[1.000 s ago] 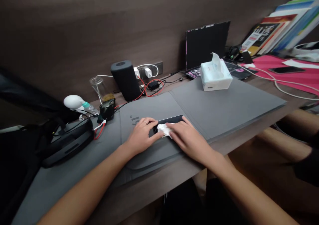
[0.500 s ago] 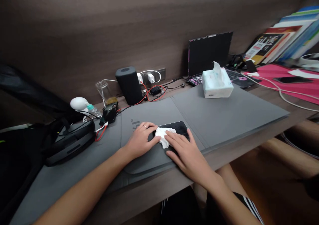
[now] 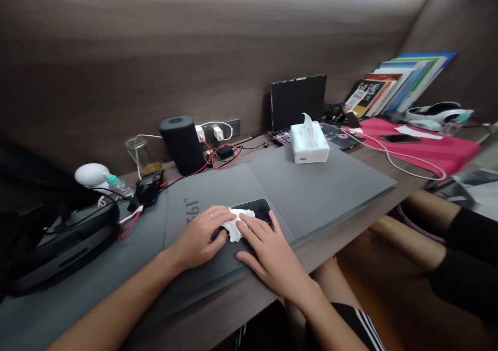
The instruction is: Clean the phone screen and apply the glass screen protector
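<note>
A smartphone point(image 3: 260, 206) with a dark screen lies on the grey desk mat point(image 3: 330, 190), partly covered by a crumpled white tissue point(image 3: 234, 230). My left hand point(image 3: 200, 237), with a ring on one finger, is closed around the phone's left end, its fingertips reaching the tissue's edge. The fingers of my right hand point(image 3: 266, 247) press the tissue down onto the screen. Its thumb is held apart, near the mat. Under my hands, part of the phone is hidden.
A tissue pack point(image 3: 310, 149) stands on the mat before an open laptop point(image 3: 299, 102). Behind are a black speaker point(image 3: 182, 146), a glass point(image 3: 142, 156) and cables. A black headset point(image 3: 73, 242) sits left. Another phone point(image 3: 400, 138) lies right, near a person's legs point(image 3: 408, 242).
The view has turned right and up, so the desk things appear further left and more shows at right. Both hands stay at the phone, with the tissue still under my right fingers.
</note>
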Tool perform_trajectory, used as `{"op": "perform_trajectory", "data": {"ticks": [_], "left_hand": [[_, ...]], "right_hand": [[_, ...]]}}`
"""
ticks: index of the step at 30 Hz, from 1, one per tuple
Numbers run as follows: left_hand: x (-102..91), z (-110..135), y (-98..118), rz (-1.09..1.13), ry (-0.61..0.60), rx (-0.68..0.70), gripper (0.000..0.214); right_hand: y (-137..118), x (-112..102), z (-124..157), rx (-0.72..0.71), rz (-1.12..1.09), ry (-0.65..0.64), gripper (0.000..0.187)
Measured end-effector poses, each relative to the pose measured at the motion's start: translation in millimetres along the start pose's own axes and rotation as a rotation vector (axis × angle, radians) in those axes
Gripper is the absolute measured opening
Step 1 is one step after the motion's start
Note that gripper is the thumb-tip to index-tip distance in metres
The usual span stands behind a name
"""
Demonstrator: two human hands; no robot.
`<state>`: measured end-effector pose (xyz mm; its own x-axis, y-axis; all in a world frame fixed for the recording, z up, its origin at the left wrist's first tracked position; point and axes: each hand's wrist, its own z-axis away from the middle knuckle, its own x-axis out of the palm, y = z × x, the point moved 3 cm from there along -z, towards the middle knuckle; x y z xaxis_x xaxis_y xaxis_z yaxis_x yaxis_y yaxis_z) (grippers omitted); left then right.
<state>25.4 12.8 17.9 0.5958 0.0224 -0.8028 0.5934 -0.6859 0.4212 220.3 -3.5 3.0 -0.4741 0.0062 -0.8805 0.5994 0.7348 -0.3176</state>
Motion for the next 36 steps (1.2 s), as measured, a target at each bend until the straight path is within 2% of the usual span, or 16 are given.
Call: {"op": "perform_trajectory", "data": {"ticks": [7,15,21,28,33,36], "left_hand": [[2.6,0,-2,0.013,-0.064,-0.046,0.046],[3.0,1,-3,0.059,-0.076,-0.087,0.037],[2.5,1,-4,-0.001,-0.073,-0.123,0.03],[6.6,6,-13,0.018,-0.081,-0.153,0.03],[7.8,6,-15,0.03,-0.084,-0.137,0.03],[7.8,5,-15,0.037,-0.089,-0.129,0.03]], "right_hand": [[1,0,2,0.001,0.001,-0.006,0.064],[-1,-4,3,0.021,-0.022,-0.02,0.059],[-1,-5,3,0.036,-0.039,-0.038,0.054],[1,-9,5,0.014,-0.052,-0.078,0.073],[3,-8,6,0.004,-0.1,-0.099,0.07],[5,-6,6,-0.002,-0.138,-0.091,0.075]]}}
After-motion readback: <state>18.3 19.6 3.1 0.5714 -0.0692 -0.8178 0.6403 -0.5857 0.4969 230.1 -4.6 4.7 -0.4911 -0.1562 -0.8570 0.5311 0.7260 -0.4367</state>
